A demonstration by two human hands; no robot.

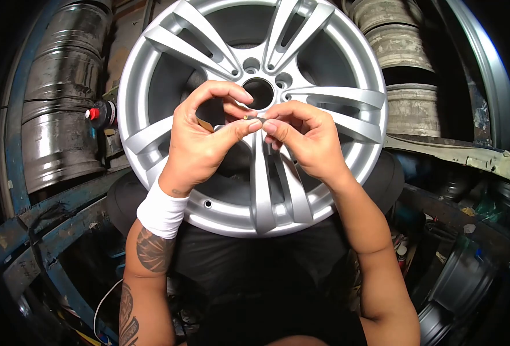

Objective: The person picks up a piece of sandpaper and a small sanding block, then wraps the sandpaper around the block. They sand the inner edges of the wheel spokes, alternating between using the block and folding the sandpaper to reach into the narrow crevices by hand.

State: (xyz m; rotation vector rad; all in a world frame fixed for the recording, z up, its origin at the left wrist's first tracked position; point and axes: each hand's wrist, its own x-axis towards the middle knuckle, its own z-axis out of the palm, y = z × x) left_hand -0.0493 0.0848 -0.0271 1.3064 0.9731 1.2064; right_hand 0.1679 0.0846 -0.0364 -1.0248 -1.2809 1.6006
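A silver alloy wheel rim (259,199) with split spokes lies face up across my lap. Over its hub, just below the round centre bore, both my hands meet. My left hand (200,135) pinches a small dark piece (256,119) with a brass-coloured spot at its left end; its exact kind is too small to tell. A flat tan piece (205,124), perhaps folded paper, shows inside the curve of the same hand. My right hand (305,134) is closed at the other end of the dark piece, thumb against fingertips. Some fingers of both hands are hidden.
Stacked bare metal rims stand at the left (64,92) and the right (402,55) on a rack with blue posts (18,115). A dark bottle with a red cap (100,114) sits beside the left stack. Another rim (459,277) leans at lower right.
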